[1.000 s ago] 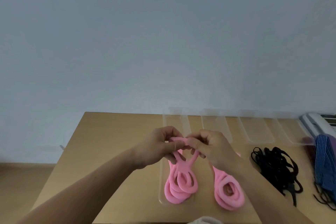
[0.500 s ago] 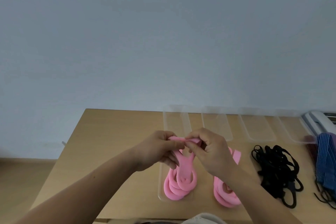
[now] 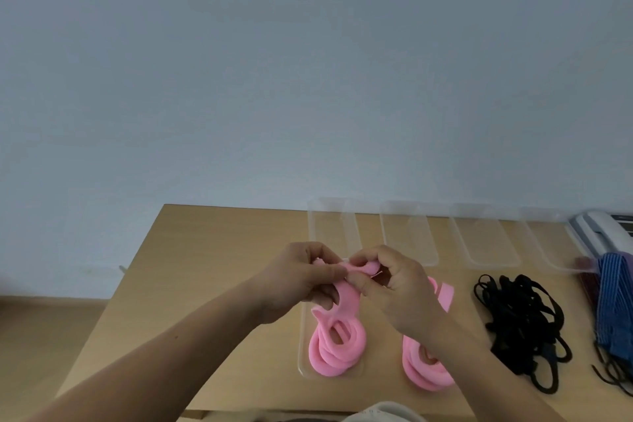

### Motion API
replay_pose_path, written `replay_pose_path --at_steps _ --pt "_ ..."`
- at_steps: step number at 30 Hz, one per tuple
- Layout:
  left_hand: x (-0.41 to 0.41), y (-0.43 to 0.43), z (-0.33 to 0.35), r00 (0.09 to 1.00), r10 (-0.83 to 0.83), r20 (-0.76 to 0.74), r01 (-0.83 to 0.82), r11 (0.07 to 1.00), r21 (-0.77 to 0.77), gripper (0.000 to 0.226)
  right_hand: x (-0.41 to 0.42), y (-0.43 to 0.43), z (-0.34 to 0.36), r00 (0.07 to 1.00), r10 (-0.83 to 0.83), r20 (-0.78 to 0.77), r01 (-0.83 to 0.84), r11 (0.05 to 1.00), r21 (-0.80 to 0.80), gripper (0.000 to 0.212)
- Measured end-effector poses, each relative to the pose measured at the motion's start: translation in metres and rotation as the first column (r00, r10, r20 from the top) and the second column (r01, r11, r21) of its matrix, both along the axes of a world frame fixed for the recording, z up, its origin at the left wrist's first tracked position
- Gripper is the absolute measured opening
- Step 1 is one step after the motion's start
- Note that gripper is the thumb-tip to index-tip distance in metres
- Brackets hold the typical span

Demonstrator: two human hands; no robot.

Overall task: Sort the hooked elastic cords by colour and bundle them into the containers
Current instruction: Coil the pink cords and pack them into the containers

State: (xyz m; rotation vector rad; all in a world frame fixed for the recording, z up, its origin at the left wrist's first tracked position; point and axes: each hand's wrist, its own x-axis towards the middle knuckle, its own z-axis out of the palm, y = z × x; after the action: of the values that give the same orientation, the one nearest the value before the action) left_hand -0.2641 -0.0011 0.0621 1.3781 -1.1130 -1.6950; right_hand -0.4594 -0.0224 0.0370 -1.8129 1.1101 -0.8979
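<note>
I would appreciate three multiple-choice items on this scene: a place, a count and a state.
1. Where do the black cords lie? A. on the table; B. in a clear container; C. on the floor.
2. How many pink bundles show? A. one; B. two; C. four.
3. What do the hands do? A. both pinch one pink bundle; B. both lie flat; C. one holds a black cord.
Key: 1 A, they rest on bare wood; 2 B, the held bundle and the lying bundle; 3 A, left hand and right hand pinch the held bundle's top.
</note>
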Motion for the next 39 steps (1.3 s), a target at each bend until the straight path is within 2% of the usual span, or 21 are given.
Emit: replay_pose_path --at_steps 2,3,5,7,12,16,18,23,29,31,33,34,37,39 --pt "0.000 0.000 0.001 0.997 0.030 0.071 -0.023 0.996 -0.088 0.020 0.000 0.001 0.004 0.992 0.042 0.121 -0.066 0.978 0.197 0.020" --pt "-0.001 0.000 0.002 0.994 0.044 0.100 -0.030 0.991 -0.131 0.018 0.000 0.001 0.005 0.985 0.046 0.166 -0.086 0.966 0.245 0.025" --pt "-0.002 0.000 0.004 0.989 0.061 0.135 -0.033 0.979 -0.200 0.014 0.000 0.000 0.008 0.982 0.021 0.188 -0.074 0.958 0.276 0.026" --pt "-0.004 0.000 0.005 0.986 0.065 0.151 -0.026 0.969 -0.246 0.012 0.001 -0.002 0.012 0.983 -0.002 0.182 -0.049 0.960 0.275 0.017" --pt "-0.007 0.000 0.007 0.997 0.015 0.081 0.002 0.977 -0.214 0.017 -0.001 -0.005 0.018 0.982 -0.005 0.189 -0.030 0.982 0.184 0.016" --pt "-0.006 -0.002 0.011 0.997 -0.057 0.043 0.063 0.985 -0.163 0.018 -0.001 -0.005 0.019 0.977 0.004 0.211 -0.036 0.989 0.145 0.026" --pt "-0.005 -0.003 0.012 0.999 -0.051 0.019 0.053 0.988 -0.142 0.015 -0.002 -0.004 0.018 0.984 0.020 0.178 -0.038 0.995 0.097 0.031" --pt "-0.006 -0.005 0.015 0.994 -0.005 -0.111 0.001 0.999 -0.032 0.022 -0.001 -0.006 0.016 0.988 0.077 0.133 -0.074 0.997 -0.029 0.020" --pt "-0.007 -0.002 0.012 0.986 0.049 -0.162 -0.047 0.999 0.016 0.016 -0.001 -0.006 0.013 0.988 0.093 0.121 -0.081 0.992 -0.096 0.031" --pt "-0.006 -0.002 0.011 0.983 0.040 -0.179 -0.039 0.999 0.010 0.018 -0.002 -0.006 0.011 0.991 0.087 0.101 -0.075 0.990 -0.120 0.022" --pt "-0.005 -0.001 0.009 0.985 0.022 -0.170 -0.030 0.999 -0.040 0.021 -0.003 -0.004 0.011 0.989 0.071 0.130 -0.068 0.997 -0.030 0.016" --pt "-0.004 -0.001 0.008 0.989 0.009 -0.151 -0.021 0.997 -0.079 0.022 -0.003 -0.004 0.013 0.984 0.062 0.168 -0.071 0.996 0.047 0.020" --pt "-0.003 -0.001 0.006 1.000 -0.016 -0.018 0.012 0.979 -0.204 0.025 -0.004 -0.004 0.018 0.967 0.027 0.252 -0.082 0.974 0.210 0.031" --pt "-0.004 -0.001 0.004 0.997 0.004 0.075 0.015 0.967 -0.255 0.031 -0.004 -0.005 0.023 0.975 0.029 0.222 -0.083 0.968 0.237 0.022"
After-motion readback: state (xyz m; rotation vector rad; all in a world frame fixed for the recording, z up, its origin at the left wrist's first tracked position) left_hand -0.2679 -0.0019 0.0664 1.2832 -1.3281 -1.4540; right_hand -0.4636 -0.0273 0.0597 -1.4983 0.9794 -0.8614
